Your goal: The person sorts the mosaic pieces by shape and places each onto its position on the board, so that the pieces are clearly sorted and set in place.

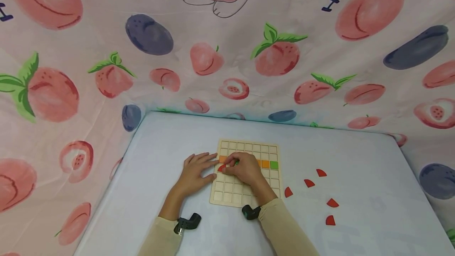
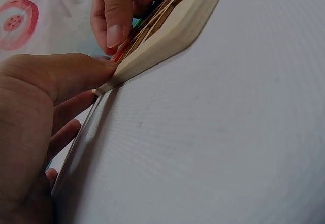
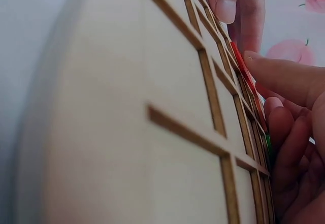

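A pale wooden grid board point(image 1: 227, 197) lies on the table, with a row of orange and green squares across it. My left hand point(image 1: 194, 172) rests at the board's left edge, fingers spread and thumb tip against the rim in the left wrist view. Over the left part of the grid, my right hand point(image 1: 245, 168) has its fingers bent and pinches a red quarter-circle piece point(image 1: 221, 168) at the board's left column. The right wrist view shows the thumb tip right at the red piece point(image 3: 242, 66). My right hand hides part of the coloured row.
Several loose red quarter-circle pieces point(image 1: 330, 220) lie on the white table point(image 1: 373, 192) to the right of the board. A cloth point(image 1: 227, 58) printed with fruit hangs behind and to the left of the table. Each wrist carries a black camera mount point(image 1: 190, 221).
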The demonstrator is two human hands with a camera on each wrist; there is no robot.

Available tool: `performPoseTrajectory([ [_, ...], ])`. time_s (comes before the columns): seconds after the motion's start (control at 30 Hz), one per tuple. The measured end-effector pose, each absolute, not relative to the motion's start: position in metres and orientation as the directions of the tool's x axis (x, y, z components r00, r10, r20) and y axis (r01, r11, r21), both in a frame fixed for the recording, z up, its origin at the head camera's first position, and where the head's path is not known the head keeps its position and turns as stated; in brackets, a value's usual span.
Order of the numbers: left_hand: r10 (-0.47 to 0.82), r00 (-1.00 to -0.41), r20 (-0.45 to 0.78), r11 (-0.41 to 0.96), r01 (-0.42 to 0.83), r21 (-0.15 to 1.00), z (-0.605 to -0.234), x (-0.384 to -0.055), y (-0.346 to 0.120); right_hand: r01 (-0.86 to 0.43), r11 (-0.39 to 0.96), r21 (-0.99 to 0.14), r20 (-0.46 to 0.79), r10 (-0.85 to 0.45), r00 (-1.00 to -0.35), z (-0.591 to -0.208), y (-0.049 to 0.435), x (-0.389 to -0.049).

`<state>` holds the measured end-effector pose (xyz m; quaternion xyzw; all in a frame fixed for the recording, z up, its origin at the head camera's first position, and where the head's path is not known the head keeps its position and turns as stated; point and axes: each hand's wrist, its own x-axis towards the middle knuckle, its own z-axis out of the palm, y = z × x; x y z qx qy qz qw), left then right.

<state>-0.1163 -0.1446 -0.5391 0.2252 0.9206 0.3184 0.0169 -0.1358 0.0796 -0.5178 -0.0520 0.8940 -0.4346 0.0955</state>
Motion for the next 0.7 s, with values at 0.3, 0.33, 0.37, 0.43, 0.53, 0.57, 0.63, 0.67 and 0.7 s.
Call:
performPoseTrajectory([
  [0.3,0.427,-0.897,0.112,0.705,0.408,0.58,-0.5427,-0.1178,-0.1447,-0.009,0.613,-0.79,-0.134,-0.186,-0.973,-0.5155,0.0787,-0.1333],
  [0.33,0.427,-0.897,0.111,0.705,0.408,0.58,-0.5426,-0.1178,-0.1446,-0.008,0.615,-0.789,-0.135,-0.185,-0.973,-0.5153,0.0786,-0.1333],
  [0.37,0.427,-0.898,0.111,0.704,0.407,0.582,-0.5424,-0.1178,-0.1445,-0.007,0.616,-0.788,-0.136,-0.185,-0.973,-0.5152,0.0786,-0.1333],
  [0.43,0.426,-0.898,0.107,0.705,0.404,0.583,-0.5417,-0.1176,-0.1443,-0.005,0.619,-0.785,-0.14,-0.185,-0.973,-0.5148,0.0784,-0.1335],
  [0.53,0.424,-0.9,0.102,0.707,0.399,0.583,-0.5408,-0.1175,-0.144,-0.003,0.623,-0.783,-0.144,-0.186,-0.972,-0.5143,0.0783,-0.1336],
  [0.57,0.423,-0.9,0.101,0.707,0.398,0.584,-0.5406,-0.1175,-0.144,-0.003,0.623,-0.782,-0.145,-0.186,-0.972,-0.5141,0.0783,-0.1337],
  [0.63,0.422,-0.901,0.1,0.709,0.397,0.583,-0.5403,-0.1175,-0.1438,-0.002,0.622,-0.783,-0.146,-0.187,-0.972,-0.5138,0.0783,-0.1337],
  [0.67,0.422,-0.901,0.1,0.709,0.397,0.583,-0.5402,-0.1175,-0.1438,-0.002,0.621,-0.784,-0.145,-0.187,-0.972,-0.5138,0.0783,-0.1337],
  [0.7,0.421,-0.901,0.1,0.71,0.396,0.583,-0.5402,-0.1175,-0.1438,-0.002,0.621,-0.784,-0.145,-0.187,-0.972,-0.5139,0.0783,-0.1337],
])
